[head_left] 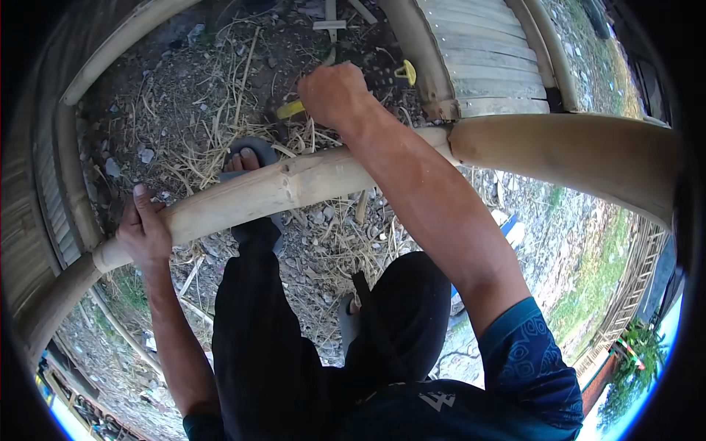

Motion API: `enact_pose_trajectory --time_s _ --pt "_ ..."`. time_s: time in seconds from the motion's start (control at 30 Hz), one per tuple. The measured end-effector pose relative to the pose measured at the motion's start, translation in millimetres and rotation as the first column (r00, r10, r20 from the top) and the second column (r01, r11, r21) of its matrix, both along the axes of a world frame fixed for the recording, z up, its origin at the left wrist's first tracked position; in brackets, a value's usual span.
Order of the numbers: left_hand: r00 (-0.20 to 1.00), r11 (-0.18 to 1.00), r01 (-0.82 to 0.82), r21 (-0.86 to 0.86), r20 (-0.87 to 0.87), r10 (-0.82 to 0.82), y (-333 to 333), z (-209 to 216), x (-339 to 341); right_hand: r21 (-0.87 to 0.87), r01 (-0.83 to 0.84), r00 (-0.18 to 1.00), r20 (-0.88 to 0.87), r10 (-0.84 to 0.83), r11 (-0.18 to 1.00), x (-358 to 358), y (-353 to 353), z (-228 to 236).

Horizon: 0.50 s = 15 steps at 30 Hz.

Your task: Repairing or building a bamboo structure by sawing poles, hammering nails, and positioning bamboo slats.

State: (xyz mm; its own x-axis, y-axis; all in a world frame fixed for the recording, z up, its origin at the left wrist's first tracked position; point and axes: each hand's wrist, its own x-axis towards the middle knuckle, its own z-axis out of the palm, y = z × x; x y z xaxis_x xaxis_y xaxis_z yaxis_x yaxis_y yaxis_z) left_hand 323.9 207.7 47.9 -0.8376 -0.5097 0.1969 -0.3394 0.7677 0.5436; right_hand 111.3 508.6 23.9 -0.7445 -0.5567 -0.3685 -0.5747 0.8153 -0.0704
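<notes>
A thick pale bamboo pole (250,195) runs crosswise in front of my knees, between bamboo uprights. My left hand (145,229) is wrapped round it near its left end, thumb raised along the top. My right forearm reaches over the pole, and my right hand (334,94) is closed in a fist on the far side, low over the littered ground. A yellow piece (290,109) shows right beside that fist. It looks like part of a tool, but what the fingers hold is hidden.
A yellow handle-like thing (407,72) lies beyond my right hand. A slatted bamboo panel (491,55) stands at the far right, a thick bamboo beam (559,143) nearer. Shavings and stones cover the ground around my sandaled foot (246,158).
</notes>
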Motion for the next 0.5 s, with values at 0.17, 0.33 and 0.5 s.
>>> enact_pose_trajectory --time_s 0.17,0.33,0.5 --pt "0.996 1.0 -0.024 0.016 0.083 0.022 10.2 2.4 -8.6 0.073 -0.04 0.998 0.058 0.036 0.997 7.7 18.2 5.2" --pt "0.964 0.99 -0.106 -0.096 0.234 0.126 12.3 22.1 -8.6 0.048 -0.071 0.997 0.007 0.071 0.996 7.5 19.9 4.6" --pt "0.864 0.969 -0.105 -0.224 0.462 0.201 14.4 32.1 -16.6 -0.019 -0.008 0.998 -0.068 0.006 1.0 12.6 26.4 2.6"
